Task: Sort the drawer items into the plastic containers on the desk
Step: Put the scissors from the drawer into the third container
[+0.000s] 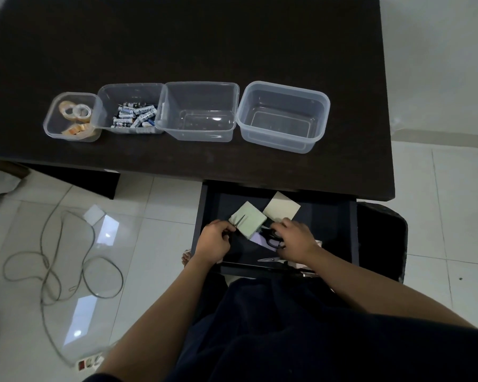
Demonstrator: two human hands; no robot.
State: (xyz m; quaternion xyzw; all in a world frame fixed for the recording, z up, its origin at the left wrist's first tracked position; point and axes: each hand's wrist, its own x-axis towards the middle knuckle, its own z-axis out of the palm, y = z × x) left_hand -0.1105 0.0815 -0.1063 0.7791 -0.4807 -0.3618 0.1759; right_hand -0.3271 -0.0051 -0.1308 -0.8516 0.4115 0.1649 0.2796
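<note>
both hands in the open drawer (340,216): left hand (214,239) pinches small scissors (239,222) over a green pad, right hand (294,239) curls on black-handled scissors (273,238). prob stiff, light metal w/ sharp tips (lift by handles); the 2 right containers (283,89) sit bare.

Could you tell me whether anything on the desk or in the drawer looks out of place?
Nothing much: the four tubs sit in a neat row. In the drawer, two notepads lie askew and overlapping, as loose unsorted items would.
</note>
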